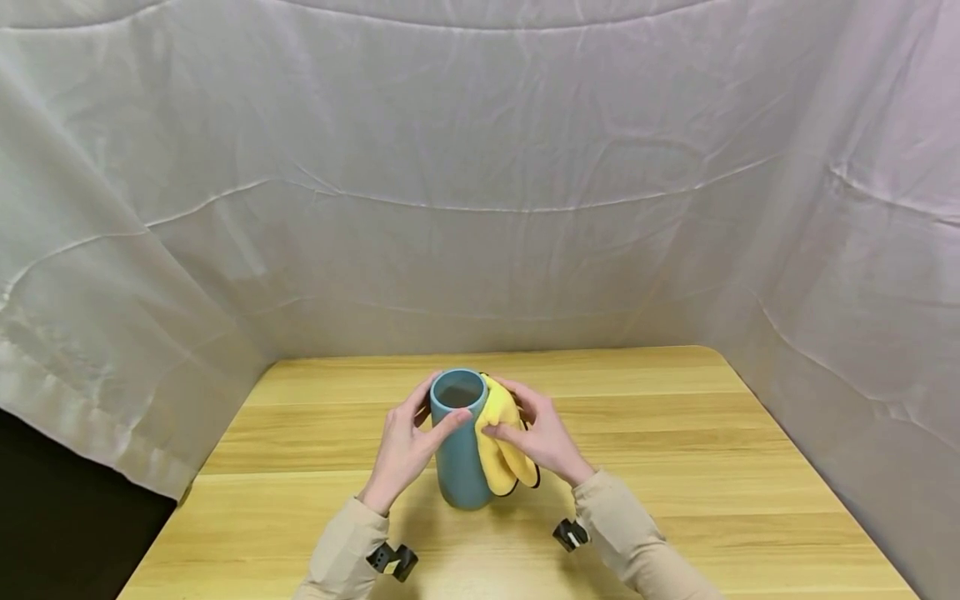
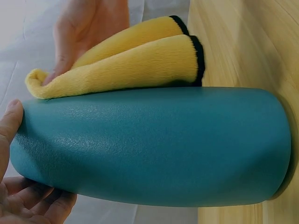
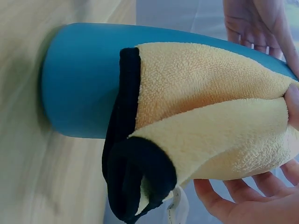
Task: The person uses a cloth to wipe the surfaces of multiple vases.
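Observation:
A tall blue vase (image 1: 462, 467) stands upright on the wooden table, its round mouth facing up. My left hand (image 1: 403, 446) grips it near the rim, thumb on the near side and fingers round the far left side. In my right hand (image 1: 546, 433) is a yellow cloth (image 1: 498, 433) with black edging, pinched between thumb and fingers. The cloth lies against the vase's right side, its folded lower end hanging down. In the right wrist view a white tag (image 3: 178, 207) dangles from the cloth (image 3: 224, 126).
The wooden table (image 1: 675, 450) has light plank grain. Pale grey curtains (image 1: 480, 167) enclose it at the back and both sides. Each sleeve carries a small black wrist camera (image 1: 393, 560). A dark area (image 1: 60, 517) lies beyond the table's left edge.

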Demonstrator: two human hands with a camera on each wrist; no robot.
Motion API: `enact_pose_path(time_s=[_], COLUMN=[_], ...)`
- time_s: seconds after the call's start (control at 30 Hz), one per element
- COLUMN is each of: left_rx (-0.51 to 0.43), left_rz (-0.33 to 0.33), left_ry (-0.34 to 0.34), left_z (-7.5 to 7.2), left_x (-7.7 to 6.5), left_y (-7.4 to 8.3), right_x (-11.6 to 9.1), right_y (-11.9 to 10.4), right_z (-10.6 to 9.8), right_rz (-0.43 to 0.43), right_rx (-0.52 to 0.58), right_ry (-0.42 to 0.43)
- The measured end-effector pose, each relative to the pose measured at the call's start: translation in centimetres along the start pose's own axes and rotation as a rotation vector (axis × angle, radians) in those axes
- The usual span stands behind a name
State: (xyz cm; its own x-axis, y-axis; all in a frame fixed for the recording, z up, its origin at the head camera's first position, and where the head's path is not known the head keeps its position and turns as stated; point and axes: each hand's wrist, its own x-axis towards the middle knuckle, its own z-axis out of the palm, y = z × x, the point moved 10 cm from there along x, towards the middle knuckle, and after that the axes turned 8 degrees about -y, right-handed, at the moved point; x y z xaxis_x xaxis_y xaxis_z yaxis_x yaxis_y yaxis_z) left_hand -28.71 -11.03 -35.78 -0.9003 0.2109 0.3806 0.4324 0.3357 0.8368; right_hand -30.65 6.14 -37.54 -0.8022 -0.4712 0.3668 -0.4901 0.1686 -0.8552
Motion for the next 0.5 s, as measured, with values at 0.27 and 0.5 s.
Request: enact_pose_path(time_s=[0.27,0.5], left_rx=[-0.004,-0.002], left_rz=[-0.012,-0.020], left_ry=[0.001,-0.001], left_z=[0.0,0.1], left_x=[0.0,0.0], left_y=[-0.3,-0.4], right_x=[-1.1,-2.4], right_y=[2.5,5.6], right_z=[0.9,1.8], right_rz=[0.065,0.157], right_rx=[0.009,0.007], right_ry=[-0.052,-0.096])
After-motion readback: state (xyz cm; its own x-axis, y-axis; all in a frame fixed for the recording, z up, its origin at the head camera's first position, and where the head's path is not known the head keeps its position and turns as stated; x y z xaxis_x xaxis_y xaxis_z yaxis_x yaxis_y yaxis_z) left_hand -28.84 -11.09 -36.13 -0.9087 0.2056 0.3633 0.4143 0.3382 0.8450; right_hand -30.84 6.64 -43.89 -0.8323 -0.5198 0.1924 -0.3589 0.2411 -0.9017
